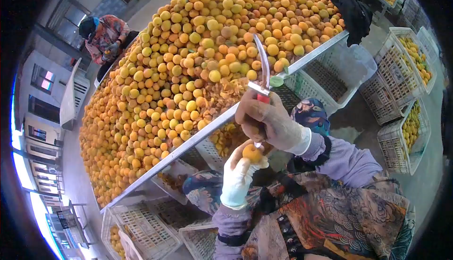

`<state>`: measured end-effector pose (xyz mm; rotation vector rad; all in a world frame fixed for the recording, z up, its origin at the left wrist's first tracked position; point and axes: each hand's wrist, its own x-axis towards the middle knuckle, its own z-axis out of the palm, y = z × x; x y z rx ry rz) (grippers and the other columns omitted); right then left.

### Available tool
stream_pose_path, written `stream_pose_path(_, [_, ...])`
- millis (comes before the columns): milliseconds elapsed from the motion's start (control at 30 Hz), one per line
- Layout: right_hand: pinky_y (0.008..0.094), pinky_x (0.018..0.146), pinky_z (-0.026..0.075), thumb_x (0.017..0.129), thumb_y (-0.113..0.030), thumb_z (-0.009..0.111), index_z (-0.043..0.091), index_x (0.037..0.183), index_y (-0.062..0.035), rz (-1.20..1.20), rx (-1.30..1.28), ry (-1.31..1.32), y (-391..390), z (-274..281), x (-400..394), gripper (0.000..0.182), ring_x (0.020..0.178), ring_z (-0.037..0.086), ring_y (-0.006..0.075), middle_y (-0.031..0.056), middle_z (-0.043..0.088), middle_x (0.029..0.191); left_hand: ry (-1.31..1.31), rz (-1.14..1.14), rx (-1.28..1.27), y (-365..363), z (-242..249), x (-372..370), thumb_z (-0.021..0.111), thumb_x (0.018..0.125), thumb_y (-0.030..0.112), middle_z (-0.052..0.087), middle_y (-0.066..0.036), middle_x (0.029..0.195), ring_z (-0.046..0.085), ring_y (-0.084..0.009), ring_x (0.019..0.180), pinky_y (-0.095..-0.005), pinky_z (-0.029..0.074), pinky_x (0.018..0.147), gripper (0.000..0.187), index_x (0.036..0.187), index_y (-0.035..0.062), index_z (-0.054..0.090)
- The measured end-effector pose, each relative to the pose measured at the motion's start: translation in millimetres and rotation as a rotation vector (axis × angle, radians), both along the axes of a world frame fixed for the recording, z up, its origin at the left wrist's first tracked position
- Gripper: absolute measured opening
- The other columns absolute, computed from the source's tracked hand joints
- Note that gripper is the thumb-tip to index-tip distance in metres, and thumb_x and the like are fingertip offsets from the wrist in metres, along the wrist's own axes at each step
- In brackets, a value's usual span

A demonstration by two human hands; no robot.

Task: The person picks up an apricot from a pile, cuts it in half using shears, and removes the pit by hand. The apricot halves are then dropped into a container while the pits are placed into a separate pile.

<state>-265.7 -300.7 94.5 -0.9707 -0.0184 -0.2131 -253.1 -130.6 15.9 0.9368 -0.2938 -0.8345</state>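
One apricot (252, 153) in left hand (238, 177) fingertips

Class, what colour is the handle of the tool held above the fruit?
Red: the handle shows just above the right hand in the head view.

Big table (222, 118) heaped with apricots (198, 62) sits ahead, crates (401, 71) to its right and under its near edge, another person (104, 36) at the far side.

Head camera looks down, close over a perhaps fisheye-bent fruit table (283, 74).
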Motion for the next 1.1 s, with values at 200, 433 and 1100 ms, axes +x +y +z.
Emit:
stream_pose_path(200, [0.0210, 0.040, 0.029, 0.089, -0.025, 0.055, 0.055, 0.076, -0.0040, 0.035, -0.132, 0.098, -1.8, 1.7, -5.0, 0.025, 0.047, 0.042, 0.0070, 0.0018, 0.048, 0.058, 0.016, -0.001, 0.018, -5.2, -4.3, -1.9, 0.062, 0.085, 0.032, 0.057, -0.016, 0.110, 0.062, -0.0240, 0.088, -0.0343, 0.050, 0.081, 0.060, 0.125, -0.0076, 0.040])
stream_pose_path(433, [0.0218, 0.037, 0.027, 0.092, -0.035, 0.050, 0.051, 0.077, -0.0100, 0.052, 0.530, 0.031, -8.2, -48.8, 16.7, 0.029, 0.039, 0.029, 0.0053, -0.0063, 0.034, 0.052, -0.087, 0.055, 0.047, -13.2, -8.5, -5.8, 0.061, 0.086, 0.026, 0.057, -0.015, 0.110, 0.060, -0.0226, 0.093, -0.0338, 0.048, 0.084, 0.055, 0.125, -0.0087, 0.041])
stream_pose_path(1100, [0.0214, 0.041, 0.034, 0.090, -0.050, 0.043, 0.057, 0.091, -0.0114, 0.726, -0.538, 0.500, -6.5, -46.8, -16.3, 0.041, 0.046, 0.041, 0.0064, -0.0024, 0.047, 0.060, -0.131, 0.306, -0.048, 19.2, -9.6, 27.1, 0.060, 0.086, 0.028, 0.050, -0.015, 0.121, 0.054, -0.0258, 0.104, -0.0399, 0.043, 0.094, 0.058, 0.131, -0.0005, 0.036])
